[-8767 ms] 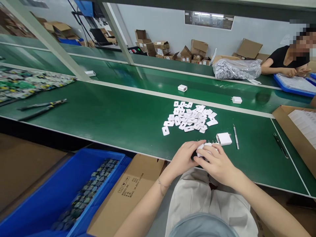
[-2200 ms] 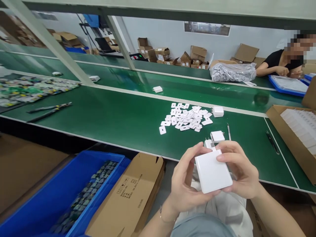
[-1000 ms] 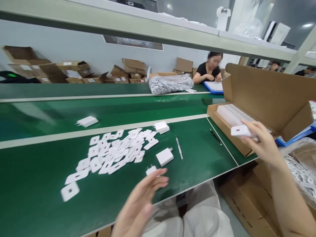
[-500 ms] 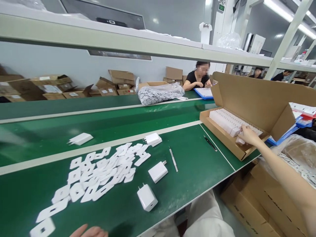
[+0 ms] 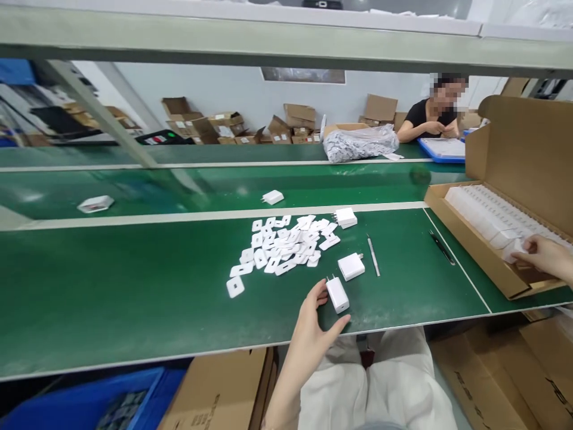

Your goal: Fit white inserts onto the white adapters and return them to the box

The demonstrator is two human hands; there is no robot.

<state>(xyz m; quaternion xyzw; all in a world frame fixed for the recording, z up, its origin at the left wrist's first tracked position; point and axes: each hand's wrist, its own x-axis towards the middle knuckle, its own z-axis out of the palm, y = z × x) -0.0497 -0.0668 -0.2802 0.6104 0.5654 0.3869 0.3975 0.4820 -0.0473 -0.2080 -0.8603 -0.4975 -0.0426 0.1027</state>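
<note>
My left hand is open beside a white charger near the table's front edge, thumb and fingers spread on either side of it. My right hand reaches into an open cardboard box, its fingers closed on a white charger at the near end. Rows of white chargers fill much of that box. Another white charger lies just behind the one at my left hand. A pile of flat white pieces with cut-out holes spreads to the left.
A thin silver pen-like tool and black tweezers lie on the green table. More chargers rest near the white strip. Overhead runs a shelf beam. Across the table, a person sits by a blue tray.
The view has swung left and down. My left hand has moved in from the bottom edge to the nearest charger. My right hand stays at the box's near end.
</note>
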